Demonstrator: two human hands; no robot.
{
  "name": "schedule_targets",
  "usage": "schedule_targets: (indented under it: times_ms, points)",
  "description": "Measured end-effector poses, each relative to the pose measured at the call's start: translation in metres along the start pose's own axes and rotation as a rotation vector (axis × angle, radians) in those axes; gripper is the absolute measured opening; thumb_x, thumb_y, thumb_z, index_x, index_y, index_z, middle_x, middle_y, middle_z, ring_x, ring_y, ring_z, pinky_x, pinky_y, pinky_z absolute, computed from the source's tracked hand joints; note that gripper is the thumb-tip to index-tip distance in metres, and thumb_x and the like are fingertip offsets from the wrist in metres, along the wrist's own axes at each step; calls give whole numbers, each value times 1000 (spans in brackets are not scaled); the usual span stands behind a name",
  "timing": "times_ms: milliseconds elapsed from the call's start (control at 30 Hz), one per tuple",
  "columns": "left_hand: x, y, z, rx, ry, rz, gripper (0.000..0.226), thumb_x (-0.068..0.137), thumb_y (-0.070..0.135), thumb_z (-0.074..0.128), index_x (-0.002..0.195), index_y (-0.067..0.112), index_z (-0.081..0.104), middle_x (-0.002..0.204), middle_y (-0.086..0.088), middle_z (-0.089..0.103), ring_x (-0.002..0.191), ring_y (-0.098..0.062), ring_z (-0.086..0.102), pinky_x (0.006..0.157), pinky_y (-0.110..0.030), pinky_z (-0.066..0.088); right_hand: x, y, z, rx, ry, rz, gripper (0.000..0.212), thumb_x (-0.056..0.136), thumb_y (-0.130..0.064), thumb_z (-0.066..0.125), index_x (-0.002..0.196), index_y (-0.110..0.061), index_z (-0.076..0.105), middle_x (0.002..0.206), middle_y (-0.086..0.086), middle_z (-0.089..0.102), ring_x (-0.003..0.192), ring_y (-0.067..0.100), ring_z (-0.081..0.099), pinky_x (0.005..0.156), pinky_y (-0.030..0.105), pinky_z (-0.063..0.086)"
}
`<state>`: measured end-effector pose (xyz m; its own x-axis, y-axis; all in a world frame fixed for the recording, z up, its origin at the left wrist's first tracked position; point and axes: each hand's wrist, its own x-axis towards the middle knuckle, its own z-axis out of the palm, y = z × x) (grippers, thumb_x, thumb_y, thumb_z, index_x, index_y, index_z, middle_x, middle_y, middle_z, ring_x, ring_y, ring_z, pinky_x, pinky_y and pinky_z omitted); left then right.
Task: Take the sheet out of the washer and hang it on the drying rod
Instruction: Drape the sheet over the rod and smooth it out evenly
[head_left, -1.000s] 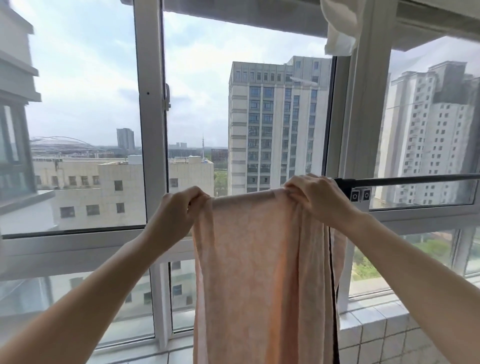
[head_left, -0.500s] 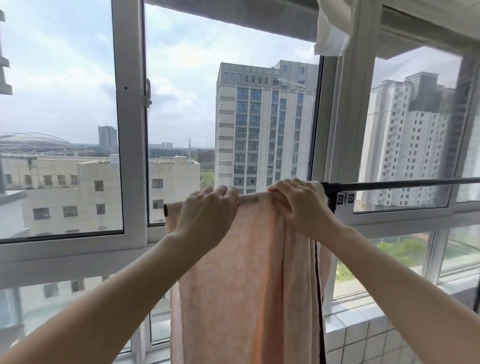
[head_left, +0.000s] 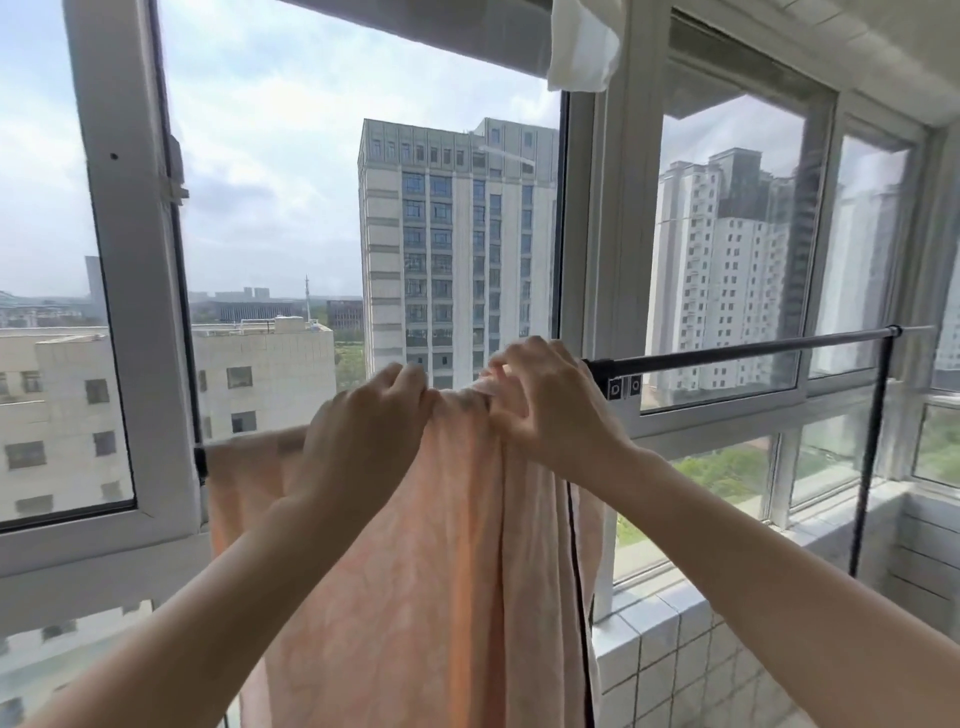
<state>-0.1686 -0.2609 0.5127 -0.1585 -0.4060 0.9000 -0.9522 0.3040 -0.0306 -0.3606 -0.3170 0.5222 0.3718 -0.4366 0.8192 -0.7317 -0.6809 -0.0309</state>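
A pale pink sheet (head_left: 441, 545) hangs over the black drying rod (head_left: 753, 349) in front of the window and drapes down past the frame's bottom edge. My left hand (head_left: 363, 431) grips the sheet's top fold on the rod. Just to its right, my right hand (head_left: 550, 405) pinches a bunched part of the same fold, next to the rod's black joint (head_left: 621, 385). The sheet covers the rod between its left end and that joint. To the right of my right hand the rod is bare. The washer is out of view.
Large windows with white frames (head_left: 135, 291) stand right behind the rod. A white cloth (head_left: 582, 47) hangs from above at the top. A white tiled ledge (head_left: 675, 649) runs below the right windows. The rack's black upright (head_left: 872, 457) stands at the right.
My left hand has moved right along the rod, close to my right hand, leaving a stretch of sheet spread out to its left. The view has shifted left.
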Motion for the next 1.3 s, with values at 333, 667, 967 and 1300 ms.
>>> schedule_targets:
  times_ms: [333, 667, 967, 1300]
  points:
    - [-4, -14, -2, 154, 0, -57, 29, 96, 31, 40, 79, 11, 52, 66, -1, 53, 45, -27, 51, 48, -32, 46, 10, 11, -2, 169, 12, 442, 38, 92, -39, 57, 120, -13, 49, 115, 8, 46, 98, 23, 53, 85, 34, 47]
    - [-3, -13, 4, 216, -1, -180, 33, 99, 39, 44, 71, 22, 50, 61, 9, 51, 52, -12, 51, 53, -26, 36, 3, 11, -2, 280, -128, 347, 29, 95, -37, 54, 112, -21, 36, 81, -5, 58, 76, 23, 62, 69, 39, 51]
    - [2, -4, 3, 259, -39, -317, 34, 97, 35, 52, 66, 21, 49, 53, 9, 51, 51, -5, 50, 52, -22, 36, 47, 61, -13, 260, 215, 130, 18, 95, -8, 45, 98, -20, 31, 60, 1, 54, 52, 26, 55, 50, 40, 48]
    - [1, 1, -10, 205, -80, -372, 34, 97, 35, 53, 67, 20, 54, 51, 9, 52, 52, -6, 53, 61, -31, 48, 16, 107, -41, -252, -227, 415, 32, 91, -15, 44, 122, -8, 48, 119, 15, 52, 114, 34, 45, 83, 41, 44]
